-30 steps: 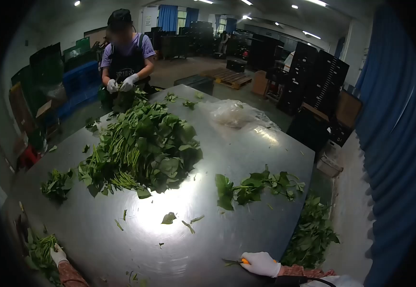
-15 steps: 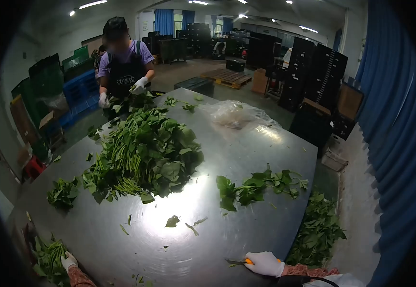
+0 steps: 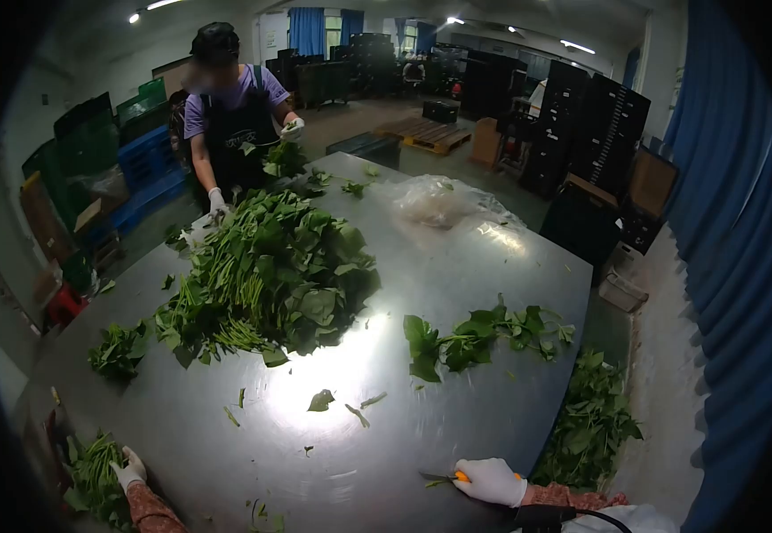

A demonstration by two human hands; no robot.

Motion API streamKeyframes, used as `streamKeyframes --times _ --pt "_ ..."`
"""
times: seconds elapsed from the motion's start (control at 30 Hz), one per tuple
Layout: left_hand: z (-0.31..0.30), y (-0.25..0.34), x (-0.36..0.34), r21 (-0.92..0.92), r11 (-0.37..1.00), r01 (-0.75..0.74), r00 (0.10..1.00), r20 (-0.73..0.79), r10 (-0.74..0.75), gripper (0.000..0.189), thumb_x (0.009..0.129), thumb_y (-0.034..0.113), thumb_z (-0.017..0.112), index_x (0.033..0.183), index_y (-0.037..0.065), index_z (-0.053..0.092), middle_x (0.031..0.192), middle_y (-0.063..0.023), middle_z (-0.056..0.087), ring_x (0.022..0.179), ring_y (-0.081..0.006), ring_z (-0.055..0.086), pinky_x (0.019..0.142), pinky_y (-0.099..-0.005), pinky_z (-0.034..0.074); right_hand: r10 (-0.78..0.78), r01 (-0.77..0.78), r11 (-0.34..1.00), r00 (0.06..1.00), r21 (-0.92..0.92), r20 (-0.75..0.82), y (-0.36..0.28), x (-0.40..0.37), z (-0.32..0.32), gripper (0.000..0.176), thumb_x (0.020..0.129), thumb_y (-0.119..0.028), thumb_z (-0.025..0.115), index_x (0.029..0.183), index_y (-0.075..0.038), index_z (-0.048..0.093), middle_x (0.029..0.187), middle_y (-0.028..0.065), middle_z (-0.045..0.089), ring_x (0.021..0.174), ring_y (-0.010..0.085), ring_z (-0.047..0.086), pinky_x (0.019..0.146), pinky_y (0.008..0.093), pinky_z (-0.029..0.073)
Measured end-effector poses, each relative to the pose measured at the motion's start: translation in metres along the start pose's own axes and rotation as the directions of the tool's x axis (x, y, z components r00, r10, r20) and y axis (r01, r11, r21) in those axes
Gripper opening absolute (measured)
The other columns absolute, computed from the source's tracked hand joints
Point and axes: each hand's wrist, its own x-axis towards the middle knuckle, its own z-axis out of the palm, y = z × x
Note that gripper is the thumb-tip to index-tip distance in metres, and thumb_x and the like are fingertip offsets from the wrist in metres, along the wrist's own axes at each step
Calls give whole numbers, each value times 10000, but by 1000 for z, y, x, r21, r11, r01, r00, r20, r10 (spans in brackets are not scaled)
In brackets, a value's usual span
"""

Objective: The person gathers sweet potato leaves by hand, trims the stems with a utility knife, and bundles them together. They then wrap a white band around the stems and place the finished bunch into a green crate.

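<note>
While resting on the near edge of the table (image 3: 493,275), lower right of the frame, clasps an orange-handled knife (image 3: 446,478) in the gloved right hand (image 3: 490,481). Long axis roughly level across the frame, blade pointing left. At lower left, gloved left hand (image 3: 128,469) laid on a bunch of greens (image 3: 93,480) at the table's corner; gripping or merely pressing, cannot tell. Farther up: a big pile of greens (image 3: 266,275) centre left, a smaller heap (image 3: 479,338) right of centre, a plastic bag (image 3: 435,202) beyond.
</note>
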Motion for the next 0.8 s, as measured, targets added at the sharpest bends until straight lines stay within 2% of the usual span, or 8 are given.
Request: streamKeyframes --times 0.07,0.17,0.23,0.33,0.47,0.63,0.67,0.8 --pt "7 -3 -5 516 856 35 999 13 -48 544 884 295 693 1276 -43 525 1480 -174 394 1308 -346 430 1011 -420 477 -19 19 1000 1000 9 -25 -1 -1 0 249 883 -323 573 1009 -110 598 779 119 668 680 350 646 615 431 520" --pt "18 -45 -58 -283 952 118 991 -28 -131 519 931 393 605 1319 62 512 1349 -166 516 1266 -315 479 997 -431 482 -30 34 998 997 49 -69 -2 -4 -1 242 885 -319 568 992 -103 595 781 131 666 693 355 646 624 444 517" --pt "32 -71 -103 -294 881 371 917 -32 -397 310 904 261 666 1132 64 595 1157 -133 597 1101 -275 581 899 -407 535 -31 39 996 996 83 -88 0 -6 3 236 889 -314 560 981 -99 596 787 137 665 708 362 646 634 453 515" --pt "13 -125 -169 438 888 143 927 254 -275 259 896 246 663 1042 52 573 1019 -132 615 945 -280 620 828 -400 538 -36 39 997 998 59 -42 6 -5 8 253 892 -325 548 982 -93 594 800 143 665 727 370 644 654 466 509" --pt "-19 -205 -362 889 284 -360 818 447 -362 442 882 264 676 1216 15 528 1120 -141 605 1002 -267 604 855 -390 509 -83 86 996 994 36 -65 17 0 16 289 889 -389 568 965 -114 611 772 141 666 716 365 647 628 477 503" --pt "-170 -230 -406 36 -492 -870 351 747 -565 953 761 348 802 1467 -20 278 1503 -243 281 1406 -382 257 1139 -485 225 -103 110 986 993 123 -59 23 -3 7 331 888 -435 563 937 -114 629 743 176 652 699 403 635 632 506 495" --pt "-172 -234 -453 171 -523 -835 490 663 -566 1090 727 466 793 1502 -10 193 1549 -262 177 1447 -417 127 1164 -523 83 -82 95 980 993 173 -85 26 -4 5 351 886 -448 568 921 -106 643 765 191 654 707 410 634 640 498 499" --pt "-208 -263 -519 73 -454 -888 387 652 -652 1156 706 548 768 1477 -81 179 1536 -322 141 1447 -458 58 1143 -584 16 -33 100 913 984 395 -173 36 -16 -15 345 887 -396 610 910 -53 643 741 196 649 681 393 636 626 442 501"
